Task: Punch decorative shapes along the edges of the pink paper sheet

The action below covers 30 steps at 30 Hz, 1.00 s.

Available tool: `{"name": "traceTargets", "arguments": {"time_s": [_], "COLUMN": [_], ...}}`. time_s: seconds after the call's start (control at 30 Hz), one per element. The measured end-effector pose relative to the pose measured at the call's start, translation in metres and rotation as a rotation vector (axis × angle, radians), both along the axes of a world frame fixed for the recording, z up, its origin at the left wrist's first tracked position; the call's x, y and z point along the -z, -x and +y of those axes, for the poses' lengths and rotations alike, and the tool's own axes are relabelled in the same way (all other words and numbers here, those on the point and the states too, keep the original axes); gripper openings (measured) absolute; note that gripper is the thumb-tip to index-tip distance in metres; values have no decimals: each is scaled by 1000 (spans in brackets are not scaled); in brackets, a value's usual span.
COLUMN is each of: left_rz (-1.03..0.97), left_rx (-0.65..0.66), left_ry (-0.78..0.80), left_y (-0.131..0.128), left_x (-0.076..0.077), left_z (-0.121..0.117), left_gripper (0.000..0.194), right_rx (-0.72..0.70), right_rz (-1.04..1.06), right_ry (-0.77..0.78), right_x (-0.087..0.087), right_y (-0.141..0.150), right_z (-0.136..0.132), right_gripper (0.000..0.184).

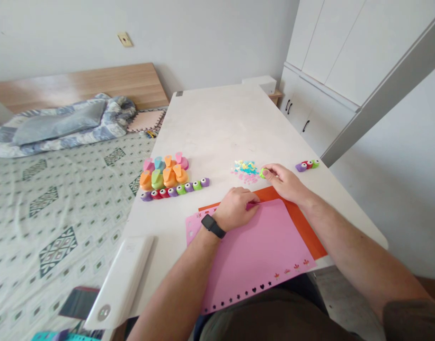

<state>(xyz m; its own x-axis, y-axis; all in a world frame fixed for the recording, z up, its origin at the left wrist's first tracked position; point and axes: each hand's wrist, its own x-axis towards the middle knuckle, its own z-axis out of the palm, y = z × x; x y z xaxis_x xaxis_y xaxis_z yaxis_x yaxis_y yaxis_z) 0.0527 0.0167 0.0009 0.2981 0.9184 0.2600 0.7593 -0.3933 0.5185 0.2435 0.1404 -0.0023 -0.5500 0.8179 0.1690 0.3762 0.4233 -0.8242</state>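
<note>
My left hand point(238, 208), with a black watch point(213, 226) on its wrist, pinches the far edge of a pink paper sheet point(256, 246). Punched shapes, among them stars and hearts, run along the sheet's near edge. An orange sheet point(307, 227) lies partly beneath it. My right hand point(283, 180) has its fingers closed round a small green craft punch point(263, 173), just beyond the paper. Close by its left is a pile of punched confetti point(246, 169) in blue, yellow and pink.
Larger lever punches point(169, 175) stand at the table's left, with a row of small punches point(181, 189) before them. Several more small punches point(307, 165) sit at the right. A long white device point(123, 279) lies along the table's near left edge. A bed point(61, 203) adjoins the table point(210, 123).
</note>
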Motion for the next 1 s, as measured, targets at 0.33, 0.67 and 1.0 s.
{"name": "traceTargets", "arguments": {"time_s": [0.33, 0.67, 1.0], "left_rz": [1, 7, 21], "left_rx": [-15, -8, -18], "left_ry": [9, -11, -33], "left_y": [-1, 0, 1], "left_x": [0, 3, 12], "left_z": [0, 0, 1], "left_gripper": [9, 10, 11], "right_rx": [1, 32, -31], "right_rz": [-302, -321, -108], "right_ry": [-269, -316, -219], "right_x": [17, 11, -20], "right_y": [4, -3, 13], "right_z": [16, 12, 6], "right_gripper": [33, 31, 35]}}
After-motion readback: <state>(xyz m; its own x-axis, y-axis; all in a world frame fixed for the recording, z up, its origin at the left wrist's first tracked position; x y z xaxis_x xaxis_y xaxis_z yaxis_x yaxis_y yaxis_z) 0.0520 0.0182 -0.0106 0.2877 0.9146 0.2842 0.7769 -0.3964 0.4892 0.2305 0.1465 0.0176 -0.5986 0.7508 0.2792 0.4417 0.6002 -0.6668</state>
